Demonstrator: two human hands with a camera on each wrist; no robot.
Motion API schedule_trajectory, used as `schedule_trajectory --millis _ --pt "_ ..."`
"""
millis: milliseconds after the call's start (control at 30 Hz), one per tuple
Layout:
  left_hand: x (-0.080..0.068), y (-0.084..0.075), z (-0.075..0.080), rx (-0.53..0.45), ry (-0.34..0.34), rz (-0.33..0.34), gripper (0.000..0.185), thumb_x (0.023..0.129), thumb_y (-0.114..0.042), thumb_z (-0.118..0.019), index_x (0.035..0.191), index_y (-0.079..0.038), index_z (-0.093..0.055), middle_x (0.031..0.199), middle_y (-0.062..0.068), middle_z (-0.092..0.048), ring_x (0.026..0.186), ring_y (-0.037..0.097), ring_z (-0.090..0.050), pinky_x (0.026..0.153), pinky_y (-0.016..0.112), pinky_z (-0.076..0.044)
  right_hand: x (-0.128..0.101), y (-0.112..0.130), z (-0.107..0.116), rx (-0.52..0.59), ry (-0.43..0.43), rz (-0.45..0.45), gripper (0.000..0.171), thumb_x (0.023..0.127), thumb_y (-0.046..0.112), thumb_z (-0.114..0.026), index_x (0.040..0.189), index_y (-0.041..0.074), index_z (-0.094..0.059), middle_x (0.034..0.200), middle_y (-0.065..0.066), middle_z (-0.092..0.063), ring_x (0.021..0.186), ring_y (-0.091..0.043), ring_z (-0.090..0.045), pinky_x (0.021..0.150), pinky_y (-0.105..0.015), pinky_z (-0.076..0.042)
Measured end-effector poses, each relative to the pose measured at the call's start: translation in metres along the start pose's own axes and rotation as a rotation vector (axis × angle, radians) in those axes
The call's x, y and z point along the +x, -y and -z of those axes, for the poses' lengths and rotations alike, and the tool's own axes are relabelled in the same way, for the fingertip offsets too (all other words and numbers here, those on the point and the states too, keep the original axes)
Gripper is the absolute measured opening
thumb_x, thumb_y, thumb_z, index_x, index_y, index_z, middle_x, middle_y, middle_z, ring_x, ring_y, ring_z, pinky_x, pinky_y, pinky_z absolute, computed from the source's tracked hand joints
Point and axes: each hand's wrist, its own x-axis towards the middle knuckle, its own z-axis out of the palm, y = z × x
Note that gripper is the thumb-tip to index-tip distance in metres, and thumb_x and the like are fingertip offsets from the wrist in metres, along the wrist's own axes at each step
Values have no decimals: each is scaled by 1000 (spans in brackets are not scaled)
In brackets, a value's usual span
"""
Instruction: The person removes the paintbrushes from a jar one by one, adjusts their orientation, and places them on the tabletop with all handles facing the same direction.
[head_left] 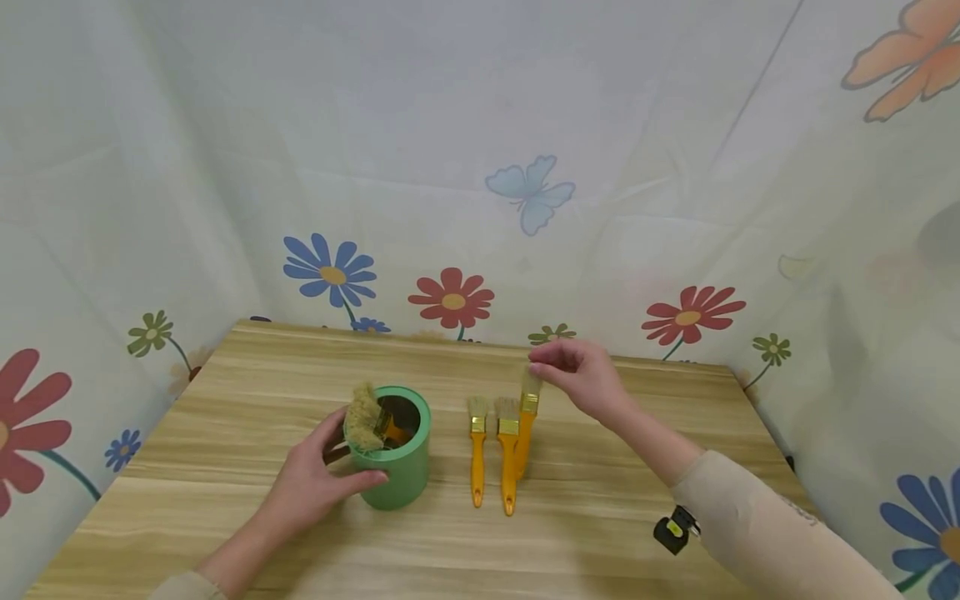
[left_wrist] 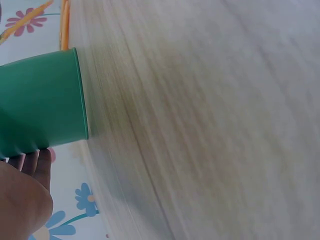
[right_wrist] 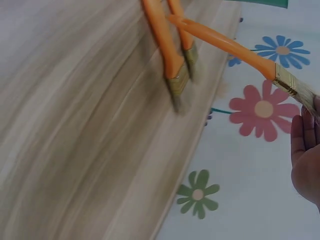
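Observation:
My left hand (head_left: 307,479) grips a green can (head_left: 397,479) on the wood-look tabletop, thumb at the front and fingers round its left side. Inside the can, brushes with pale bristles (head_left: 363,421) stick up over the left rim. My right hand (head_left: 581,379) pinches a paintbrush (right_wrist: 250,57) by its bristle tips, its orange handle hanging down. Two more orange-handled paintbrushes lie on the table between the hands: a narrower paintbrush (head_left: 477,458) and a wider paintbrush (head_left: 508,458). In the head view the held brush partly passes behind the wider one.
The wooden tabletop (head_left: 262,392) meets a white cloth backdrop (head_left: 420,167) printed with flowers and butterflies at its back edge. A small black device (head_left: 673,529) is by the right sleeve.

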Motion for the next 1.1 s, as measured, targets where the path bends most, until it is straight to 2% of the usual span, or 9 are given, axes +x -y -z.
schedule_trajectory --millis 200,333,433,567,700,800,900,1000,1100 --pt "0 -1 0 11 -3 4 101 79 -35 -98 162 -15 -44 155 17 -57 140 40 -57 110 54 -55 0 -18 3 -10 25 -44 18 99 12 -79 114 2 -78 106 -10 -78 87 -21 -68 77 -26 -61" --pt "0 -2 0 14 -1 4 101 79 -35 -97 162 -14 -43 155 18 -57 140 41 -56 110 55 -55 1 -28 3 -2 31 -58 17 99 9 -78 114 1 -78 106 -10 -78 87 -22 -69 82 -37 -65" --pt "0 -3 0 16 -1 6 101 79 -35 -97 162 -15 -43 155 17 -57 141 41 -56 110 55 -55 3 -35 2 13 25 -68 15 99 9 -78 113 2 -79 106 -10 -79 89 -25 -70 82 -36 -64" --pt "0 -3 0 18 -2 11 100 79 -36 -97 161 -15 -44 155 17 -57 140 40 -57 110 54 -55 5 -46 -1 40 16 -90 18 99 9 -78 113 -2 -78 104 -11 -79 91 -33 -71 75 -22 -60" --pt "0 -3 0 21 -2 13 101 79 -36 -98 161 -14 -44 155 17 -57 141 40 -56 111 54 -55 8 -59 -5 46 25 -94 21 99 7 -77 114 -7 -75 103 -14 -79 90 -32 -71 74 -22 -60" --pt "0 -3 1 20 1 16 101 79 -36 -97 162 -14 -43 156 17 -56 142 41 -55 111 55 -55 10 -68 -7 41 34 -86 20 99 4 -76 114 -9 -75 102 -16 -79 86 -21 -71 76 -28 -63" --pt "0 -4 1 22 2 20 102 80 -36 -97 162 -15 -42 157 17 -55 142 41 -55 111 55 -54 11 -76 -9 28 48 -79 21 99 3 -76 115 -10 -74 102 -17 -79 84 -14 -70 82 -41 -66" --pt "0 -4 1 26 3 22 102 80 -37 -97 163 -15 -42 157 17 -55 142 41 -55 111 55 -54 11 -82 -10 11 52 -92 21 99 3 -76 115 -10 -74 102 -16 -79 85 -13 -71 86 -53 -65" --pt "0 -5 1 28 1 22 101 80 -37 -97 162 -15 -42 157 17 -55 142 41 -55 111 55 -55 11 -87 -12 -7 45 -107 20 99 5 -76 115 -8 -75 102 -15 -79 86 -15 -71 87 -56 -64"
